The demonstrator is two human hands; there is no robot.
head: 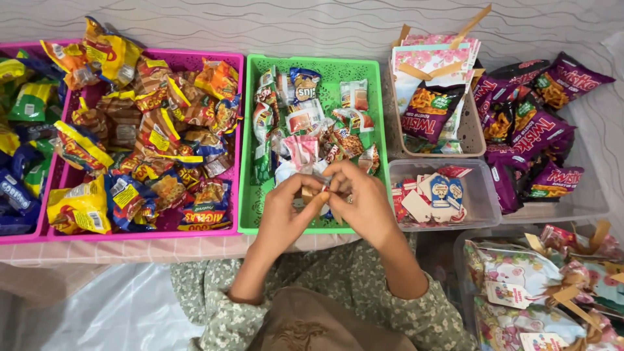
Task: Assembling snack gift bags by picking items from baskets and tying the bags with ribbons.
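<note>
Small brown strip [308, 193] pinched between left hand [284, 214] and right hand [365, 201], above the green tray [312, 66].

From my seat the head view is bright and evenly lit, soft light falling from above with no hard shadows. Only faint shade sits under my left hand [286, 211] and right hand [364, 201], both slightly smeared by motion. The foil snack packets [156, 136] in the pink tray [195, 60] throw small glints. Colours look strong, almost oversaturated. The far corners soften a little, and straight edges bow slightly outward.
</note>
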